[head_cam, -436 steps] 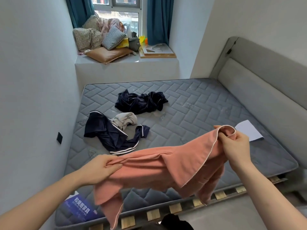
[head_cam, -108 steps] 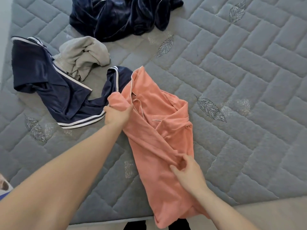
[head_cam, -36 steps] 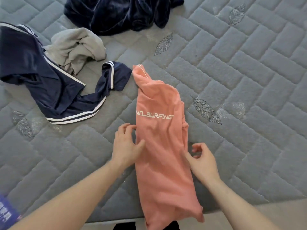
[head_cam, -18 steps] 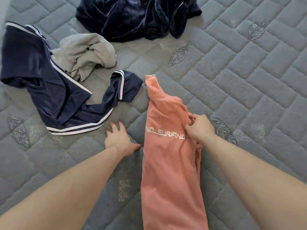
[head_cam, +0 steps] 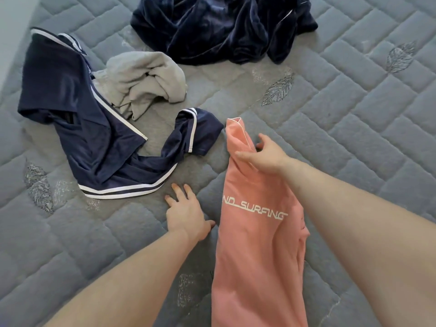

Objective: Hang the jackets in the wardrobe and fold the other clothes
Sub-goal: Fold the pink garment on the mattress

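Folding the pink top (head_cam: 257, 244), I grip its far end with my right hand (head_cam: 264, 156). Its long axis runs away from me on the mattress (head_cam: 354, 128); my left hand (head_cam: 186, 213) rests flat, fingers spread, just beside it.

Grey quilted mattress (head_cam: 354, 119), leaf motifs, pale wall (head_cam: 11, 24) far left

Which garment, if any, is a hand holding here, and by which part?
The right hand grips the pink top near its far, upper end. The left hand holds nothing; it rests flat on the mattress.
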Available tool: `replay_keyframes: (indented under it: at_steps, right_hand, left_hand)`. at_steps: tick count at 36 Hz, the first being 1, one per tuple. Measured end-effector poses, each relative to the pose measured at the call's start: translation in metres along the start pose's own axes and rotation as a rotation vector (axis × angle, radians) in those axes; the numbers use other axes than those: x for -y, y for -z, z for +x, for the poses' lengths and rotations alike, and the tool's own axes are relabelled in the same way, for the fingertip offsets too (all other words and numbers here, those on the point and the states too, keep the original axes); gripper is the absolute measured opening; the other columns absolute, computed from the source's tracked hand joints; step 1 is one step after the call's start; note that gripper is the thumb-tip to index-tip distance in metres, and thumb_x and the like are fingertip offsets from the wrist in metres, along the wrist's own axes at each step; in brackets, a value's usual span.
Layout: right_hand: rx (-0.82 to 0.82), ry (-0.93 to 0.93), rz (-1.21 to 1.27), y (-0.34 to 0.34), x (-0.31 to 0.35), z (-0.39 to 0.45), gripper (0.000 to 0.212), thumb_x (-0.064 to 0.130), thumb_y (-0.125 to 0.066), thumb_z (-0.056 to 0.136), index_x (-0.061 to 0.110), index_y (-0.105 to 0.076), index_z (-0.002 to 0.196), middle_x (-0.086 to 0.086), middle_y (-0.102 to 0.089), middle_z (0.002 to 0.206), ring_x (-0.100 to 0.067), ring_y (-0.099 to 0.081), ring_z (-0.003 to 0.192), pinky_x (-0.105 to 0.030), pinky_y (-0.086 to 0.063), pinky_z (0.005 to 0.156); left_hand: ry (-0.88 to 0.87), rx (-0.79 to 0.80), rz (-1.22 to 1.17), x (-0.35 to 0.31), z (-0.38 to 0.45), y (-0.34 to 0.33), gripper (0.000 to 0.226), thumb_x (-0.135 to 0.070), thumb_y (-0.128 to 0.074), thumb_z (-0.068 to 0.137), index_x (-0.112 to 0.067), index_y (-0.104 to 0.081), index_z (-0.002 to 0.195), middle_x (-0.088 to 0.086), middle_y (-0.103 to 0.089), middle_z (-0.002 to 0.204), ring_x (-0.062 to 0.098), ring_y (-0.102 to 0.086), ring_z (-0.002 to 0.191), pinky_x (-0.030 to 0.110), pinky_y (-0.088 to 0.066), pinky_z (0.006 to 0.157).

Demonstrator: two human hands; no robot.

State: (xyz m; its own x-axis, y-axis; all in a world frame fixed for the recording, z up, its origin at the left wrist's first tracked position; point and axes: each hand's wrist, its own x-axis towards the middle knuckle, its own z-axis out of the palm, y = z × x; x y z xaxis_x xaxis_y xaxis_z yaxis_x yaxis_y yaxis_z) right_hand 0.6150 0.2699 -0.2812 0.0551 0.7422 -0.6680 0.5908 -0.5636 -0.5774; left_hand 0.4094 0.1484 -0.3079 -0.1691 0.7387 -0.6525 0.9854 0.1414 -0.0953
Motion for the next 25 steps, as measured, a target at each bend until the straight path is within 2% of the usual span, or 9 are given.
replay_keyframes:
  at_steps: [2,5,9,11,13,18,19,22,25]
  right_hand:
    - [0.031,-0.047,-0.014,0.002,-0.005,0.007,0.097,0.041,-0.083,0.079,0.016,-0.032,0.157,-0.004,-0.048,0.152,-0.022,-0.051,0.136,-0.029,-0.038,0.111]
    - [0.086,-0.077,0.003,0.006,-0.016,0.005,0.049,0.033,-0.081,0.078,0.031,-0.065,0.124,0.003,-0.069,0.118,-0.017,-0.066,0.102,-0.035,-0.053,0.093]
    - [-0.094,0.091,0.141,0.010,-0.026,-0.008,0.030,0.017,-0.076,0.075,0.034,-0.074,0.099,0.008,-0.072,0.087,-0.010,-0.066,0.083,-0.028,-0.052,0.076]
    - [-0.142,0.184,0.200,0.011,-0.029,-0.020,0.028,0.011,-0.074,0.073,0.034,-0.077,0.089,0.007,-0.073,0.080,-0.003,-0.062,0.073,-0.024,-0.049,0.070]
    - [-0.132,0.279,0.240,0.013,-0.034,-0.037,0.026,0.010,-0.074,0.076,0.034,-0.078,0.084,0.006,-0.076,0.082,0.000,-0.063,0.073,-0.023,-0.051,0.071]
    - [-0.076,0.410,0.308,0.018,-0.047,-0.092,0.030,0.010,-0.068,0.072,0.039,-0.076,0.076,0.018,-0.073,0.081,0.003,-0.064,0.072,-0.013,-0.048,0.064]
    - [-0.059,0.418,0.315,0.018,-0.052,-0.104,0.032,0.008,-0.067,0.072,0.039,-0.076,0.076,0.017,-0.073,0.085,0.001,-0.065,0.076,-0.014,-0.048,0.066]
    - [-0.027,0.488,0.256,0.012,-0.075,-0.139,0.057,-0.020,-0.055,0.068,0.033,-0.075,0.075,0.014,-0.072,0.092,-0.004,-0.067,0.092,-0.016,-0.048,0.082]
    - [-0.002,0.567,0.142,-0.003,-0.097,-0.172,0.059,-0.022,-0.045,0.060,0.027,-0.074,0.077,0.013,-0.071,0.097,-0.006,-0.063,0.110,-0.016,-0.043,0.097]
  left_hand:
    - [-0.001,-0.004,0.004,0.000,0.001,0.000,0.131,-0.072,-0.070,0.077,-0.006,0.007,0.160,0.022,0.007,0.167,0.047,-0.015,0.151,0.043,-0.042,0.110]
    - [-0.006,-0.008,0.010,0.001,0.001,-0.001,0.131,-0.073,-0.070,0.077,-0.007,0.007,0.160,0.021,0.007,0.167,0.046,-0.015,0.151,0.043,-0.044,0.109]
    - [-0.002,-0.017,0.013,0.002,0.000,-0.002,0.132,-0.074,-0.070,0.076,-0.008,0.007,0.161,0.019,0.007,0.167,0.045,-0.016,0.152,0.043,-0.044,0.108]
    - [0.000,-0.020,0.016,0.003,-0.001,-0.003,0.132,-0.074,-0.070,0.076,-0.008,0.007,0.161,0.019,0.007,0.168,0.045,-0.016,0.152,0.042,-0.045,0.108]
    - [0.002,-0.021,0.007,0.003,-0.001,-0.002,0.132,-0.074,-0.070,0.076,-0.009,0.006,0.161,0.019,0.007,0.168,0.045,-0.016,0.152,0.043,-0.044,0.108]
    - [-0.011,-0.021,-0.011,0.006,-0.002,-0.001,0.132,-0.075,-0.071,0.074,-0.010,0.004,0.161,0.018,0.005,0.168,0.045,-0.018,0.151,0.044,-0.042,0.110]
    - [-0.020,-0.018,-0.015,0.007,-0.003,0.000,0.132,-0.076,-0.071,0.074,-0.010,0.003,0.161,0.018,0.005,0.168,0.045,-0.019,0.151,0.044,-0.041,0.110]
    - [-0.042,0.013,-0.036,0.013,-0.005,0.003,0.132,-0.077,-0.071,0.073,-0.014,0.004,0.162,0.014,0.008,0.168,0.043,-0.018,0.151,0.045,-0.040,0.111]
    - [-0.087,0.102,-0.111,0.023,-0.008,0.008,0.124,-0.071,-0.072,0.076,-0.023,0.002,0.163,0.007,0.011,0.170,0.041,-0.008,0.154,0.048,-0.033,0.118]
